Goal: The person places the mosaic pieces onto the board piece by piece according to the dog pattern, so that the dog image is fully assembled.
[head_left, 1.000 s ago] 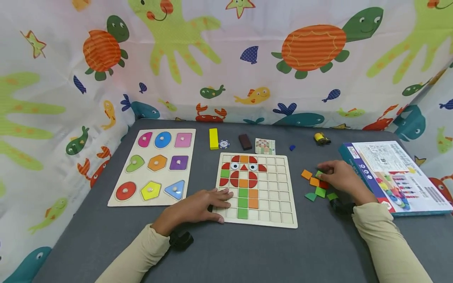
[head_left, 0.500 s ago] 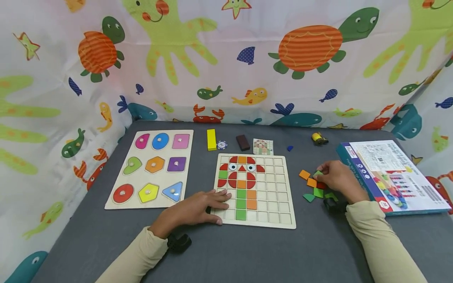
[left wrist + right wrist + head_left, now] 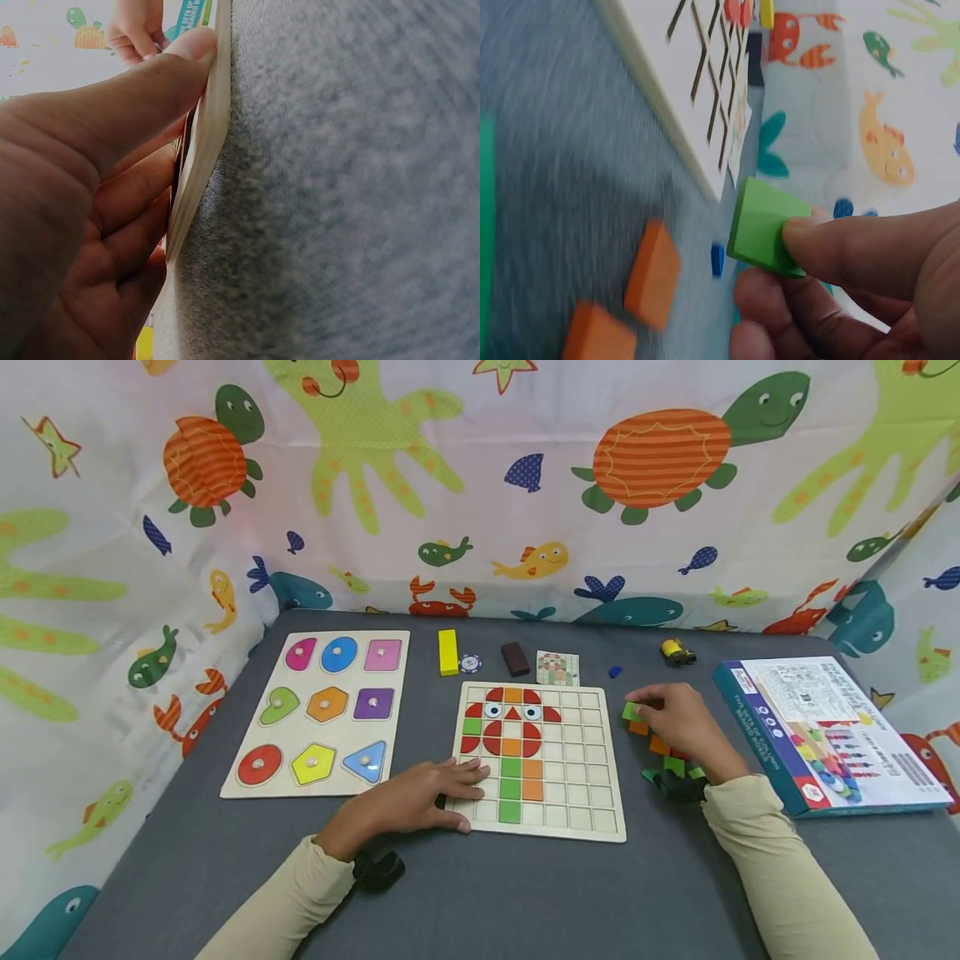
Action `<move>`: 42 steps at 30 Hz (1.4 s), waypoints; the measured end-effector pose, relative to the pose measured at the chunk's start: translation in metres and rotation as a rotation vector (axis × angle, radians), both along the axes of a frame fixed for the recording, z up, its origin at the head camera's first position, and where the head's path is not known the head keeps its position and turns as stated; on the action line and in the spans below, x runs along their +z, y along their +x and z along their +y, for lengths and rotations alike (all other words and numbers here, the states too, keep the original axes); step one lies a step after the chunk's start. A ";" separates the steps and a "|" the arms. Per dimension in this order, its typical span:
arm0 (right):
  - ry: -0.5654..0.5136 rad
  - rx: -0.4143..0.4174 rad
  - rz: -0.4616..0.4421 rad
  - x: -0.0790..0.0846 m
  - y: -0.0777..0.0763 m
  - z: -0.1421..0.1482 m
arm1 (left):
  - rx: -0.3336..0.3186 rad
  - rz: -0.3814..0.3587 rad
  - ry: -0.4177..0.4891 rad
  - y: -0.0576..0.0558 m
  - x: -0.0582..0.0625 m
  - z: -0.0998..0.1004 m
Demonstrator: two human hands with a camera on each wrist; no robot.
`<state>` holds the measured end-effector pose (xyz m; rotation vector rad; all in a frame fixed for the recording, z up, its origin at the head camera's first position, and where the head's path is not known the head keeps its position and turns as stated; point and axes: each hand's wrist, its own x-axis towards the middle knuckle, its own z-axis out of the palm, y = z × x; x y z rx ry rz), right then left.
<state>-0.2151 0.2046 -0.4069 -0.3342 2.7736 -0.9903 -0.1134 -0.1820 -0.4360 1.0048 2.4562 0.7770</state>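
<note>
Between thumb and fingers, my right hand (image 3: 686, 722) pinches a green square tile (image 3: 763, 225), raised above the table just right of the wooden grid board (image 3: 562, 837). Orange tiles (image 3: 654, 277) and several green ones (image 3: 674, 766) lie below that hand, partly hidden by it and the wrist camera. My left hand (image 3: 408, 797) rests on the board's near left corner, its fingers extended over the squares and its thumb (image 3: 161, 86) along the near edge. Set in the grid are red pieces forming a face with two eyes (image 3: 512, 714), plus green tiles (image 3: 510, 790) and orange tiles (image 3: 532, 779).
A knobbed shape puzzle (image 3: 251, 787) lies at the left. Behind the grid board are a yellow block (image 3: 447, 652), a poker chip (image 3: 471, 664), a dark brown block (image 3: 515, 659), a picture card (image 3: 557, 668) and a toy (image 3: 677, 653). A box (image 3: 832, 735) lies at the right.
My right hand has lifted the green tile from the loose pieces and moved left with it, toward the board. The left hand stays on the board's corner.
</note>
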 end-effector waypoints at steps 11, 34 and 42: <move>-0.046 0.075 0.012 -0.005 0.003 -0.041 | -0.008 0.011 0.009 0.000 0.002 0.001; -0.014 0.180 -0.029 -0.014 0.004 -0.099 | -0.014 -0.004 0.005 -0.001 -0.001 0.000; -0.009 0.182 -0.028 -0.015 0.003 -0.097 | -0.007 -0.015 0.002 -0.002 0.003 0.001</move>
